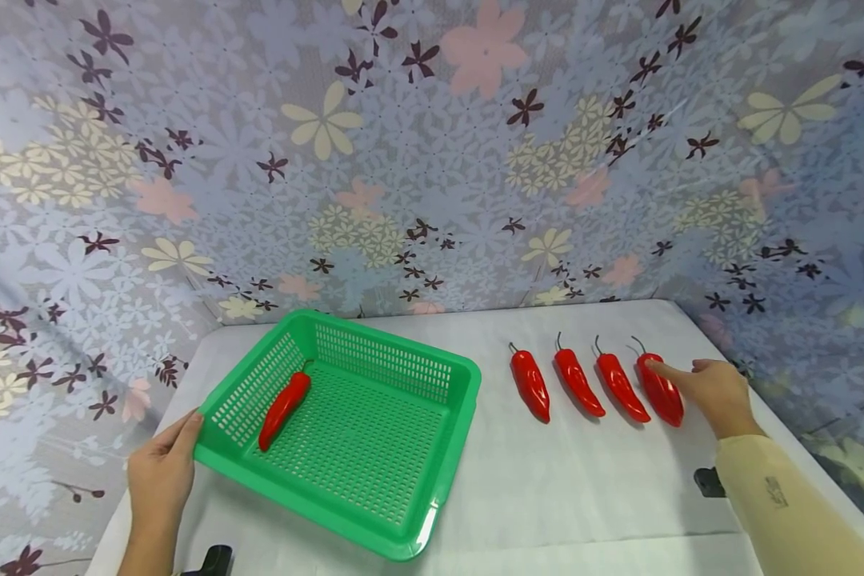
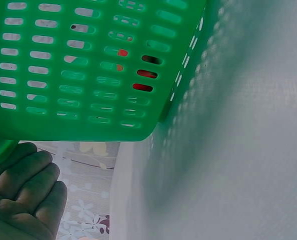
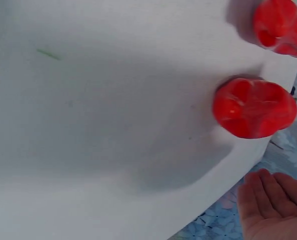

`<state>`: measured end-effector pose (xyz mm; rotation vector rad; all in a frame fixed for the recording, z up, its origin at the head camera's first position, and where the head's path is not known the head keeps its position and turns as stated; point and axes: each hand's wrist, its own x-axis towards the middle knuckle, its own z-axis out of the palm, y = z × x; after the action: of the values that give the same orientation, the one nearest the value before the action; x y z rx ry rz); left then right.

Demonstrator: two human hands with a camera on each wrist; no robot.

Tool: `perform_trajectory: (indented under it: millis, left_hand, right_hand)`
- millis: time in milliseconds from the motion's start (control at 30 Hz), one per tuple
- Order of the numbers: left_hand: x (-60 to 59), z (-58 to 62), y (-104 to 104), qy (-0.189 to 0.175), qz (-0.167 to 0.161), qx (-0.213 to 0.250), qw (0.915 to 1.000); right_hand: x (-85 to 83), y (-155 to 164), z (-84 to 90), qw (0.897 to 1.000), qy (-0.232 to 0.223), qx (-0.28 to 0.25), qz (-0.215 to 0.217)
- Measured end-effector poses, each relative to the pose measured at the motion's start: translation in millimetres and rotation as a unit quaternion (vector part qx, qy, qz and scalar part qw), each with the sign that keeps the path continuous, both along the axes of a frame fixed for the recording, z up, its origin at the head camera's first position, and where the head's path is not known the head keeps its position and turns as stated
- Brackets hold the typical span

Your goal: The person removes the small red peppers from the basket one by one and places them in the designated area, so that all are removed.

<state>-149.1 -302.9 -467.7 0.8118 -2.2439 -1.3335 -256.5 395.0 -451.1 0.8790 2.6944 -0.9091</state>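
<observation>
A green slotted basket (image 1: 360, 448) sits on the left of the white table (image 1: 547, 480), with one red pepper (image 1: 284, 408) lying along its left wall. My left hand (image 1: 183, 440) grips the basket's near-left corner, thumb over the rim. In the left wrist view its fingers (image 2: 23, 190) curl below the basket (image 2: 88, 75). Several red peppers lie in a row to the right. My right hand (image 1: 680, 376) reaches flat to the rightmost pepper (image 1: 661, 390), its index finger touching the stem end. The right wrist view shows that pepper (image 3: 253, 107) end-on, with straight fingers (image 3: 273, 205) beside it.
Floral cloth (image 1: 432, 160) covers the walls behind and on both sides. The pepper row lies near the table's right edge, which shows in the right wrist view. Bare tabletop (image 1: 497, 472) separates the basket from the peppers. A small black object (image 1: 709, 482) lies by my right sleeve.
</observation>
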Motion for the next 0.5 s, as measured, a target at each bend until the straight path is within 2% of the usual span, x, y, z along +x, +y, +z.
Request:
perform_trajectory:
  millis: [367, 500]
  left_hand:
    - [-0.7, -1.9, 1.2, 0.008, 0.002, -0.002, 1.0000]
    - [-1.3, -1.1, -0.6, 0.002, 0.002, 0.003, 1.0000]
  right_hand:
    - [-5.3, -15.4, 13.2, 1.000, 0.003, -0.002, -0.003]
    - [-11.4, -29.2, 21.5, 0.999, 0.020, 0.010, 0.024]
